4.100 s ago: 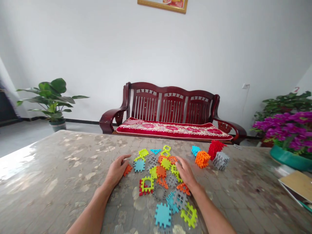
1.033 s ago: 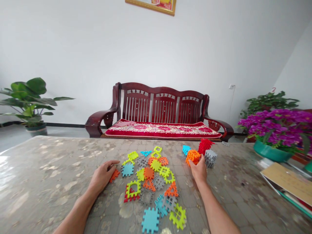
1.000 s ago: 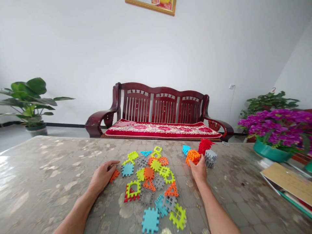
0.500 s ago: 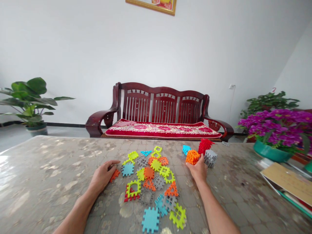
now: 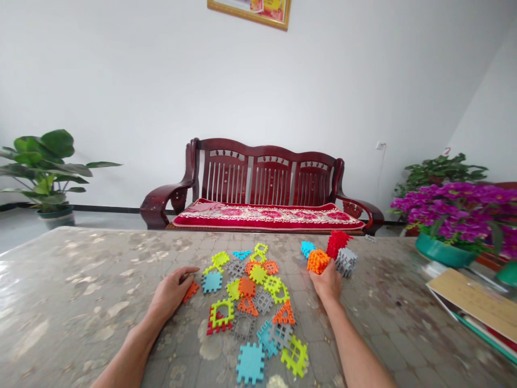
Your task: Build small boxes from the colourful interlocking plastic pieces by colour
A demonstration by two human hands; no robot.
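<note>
My left hand (image 5: 173, 291) rests on the table with its index finger stretched out and its other fingers curved. Beside its thumb side lies a flat orange piece (image 5: 190, 291); whether the hand touches it I cannot tell. My right hand (image 5: 328, 281) grips a stack of orange interlocking tiles (image 5: 319, 261) from the near side. Around that stack stand a red stack (image 5: 337, 243), a grey stack (image 5: 346, 262) and a small blue stack (image 5: 307, 248). Between my hands lie several loose notched tiles, among them a blue square (image 5: 250, 362) and a green window tile (image 5: 294, 357).
The patterned table (image 5: 100, 312) stretches across the front. At its right are a pot of purple flowers (image 5: 452, 215) and a pile of papers (image 5: 476, 304). A wooden bench (image 5: 250, 183) stands behind it, and a leafy potted plant (image 5: 52, 172) at the left.
The view has shifted slightly. Both hands stay in nearly the same places, the right one still at the orange stack, and the loose tiles lie as before.
</note>
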